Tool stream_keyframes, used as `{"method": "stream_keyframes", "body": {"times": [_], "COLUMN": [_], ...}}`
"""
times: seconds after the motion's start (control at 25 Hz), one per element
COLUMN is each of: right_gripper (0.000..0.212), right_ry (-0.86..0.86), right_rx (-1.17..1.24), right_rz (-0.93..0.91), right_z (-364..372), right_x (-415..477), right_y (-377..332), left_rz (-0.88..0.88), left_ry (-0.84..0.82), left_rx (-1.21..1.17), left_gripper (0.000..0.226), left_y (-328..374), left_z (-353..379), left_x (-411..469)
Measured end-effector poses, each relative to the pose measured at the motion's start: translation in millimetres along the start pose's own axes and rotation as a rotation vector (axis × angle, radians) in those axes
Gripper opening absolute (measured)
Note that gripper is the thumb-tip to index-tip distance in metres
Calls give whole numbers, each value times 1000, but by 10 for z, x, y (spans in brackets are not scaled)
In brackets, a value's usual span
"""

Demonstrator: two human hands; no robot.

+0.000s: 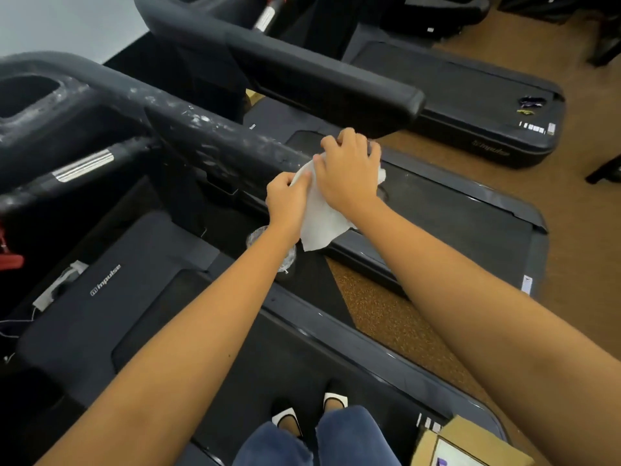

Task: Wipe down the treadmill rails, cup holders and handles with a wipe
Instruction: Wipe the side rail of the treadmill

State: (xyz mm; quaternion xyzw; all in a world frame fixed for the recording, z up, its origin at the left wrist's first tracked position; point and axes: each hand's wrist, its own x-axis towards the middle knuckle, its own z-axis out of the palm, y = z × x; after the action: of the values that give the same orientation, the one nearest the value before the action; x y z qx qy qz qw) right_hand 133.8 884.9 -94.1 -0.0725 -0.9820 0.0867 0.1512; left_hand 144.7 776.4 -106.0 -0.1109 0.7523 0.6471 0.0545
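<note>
Treadmill rail [201, 129], smeared with white dust, runs from 10 o'clock to the centre. The right hand [349, 169] curls over the rail's end, gripping the wipe [319, 220] under its palm. The left hand [287, 200], at its 8 o'clock, pinches the wipe's edge. The loose part hangs toward 6 o'clock between both wrists.

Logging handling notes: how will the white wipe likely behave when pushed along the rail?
Probably floppy: the wipe hangs limp below the left hand and right hand holding it. Likely light, since a pinch carries it. It may bunch; its edges look crumpled.
</note>
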Motion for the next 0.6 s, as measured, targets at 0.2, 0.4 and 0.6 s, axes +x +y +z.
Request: {"method": "stream_keyframes", "body": {"times": [0.2,0.4,0.6], "right_gripper": [58,53,50], "right_ry": [-126,-362,-45], "right_rx": [-140,74,-18], "right_rz": [-79,-72,-87], "right_z": [308,178,56], "right_x": [-220,107,89], "right_y": [2,180,-132], "left_rz": [-25,81,51], "left_ry": [158,247,199], "left_rx": [-2,149,-28], "left_gripper": [20,29,35], "left_y": [-111,-137,-216], "left_z": [59,1,91], "left_x": [43,97,7]}}
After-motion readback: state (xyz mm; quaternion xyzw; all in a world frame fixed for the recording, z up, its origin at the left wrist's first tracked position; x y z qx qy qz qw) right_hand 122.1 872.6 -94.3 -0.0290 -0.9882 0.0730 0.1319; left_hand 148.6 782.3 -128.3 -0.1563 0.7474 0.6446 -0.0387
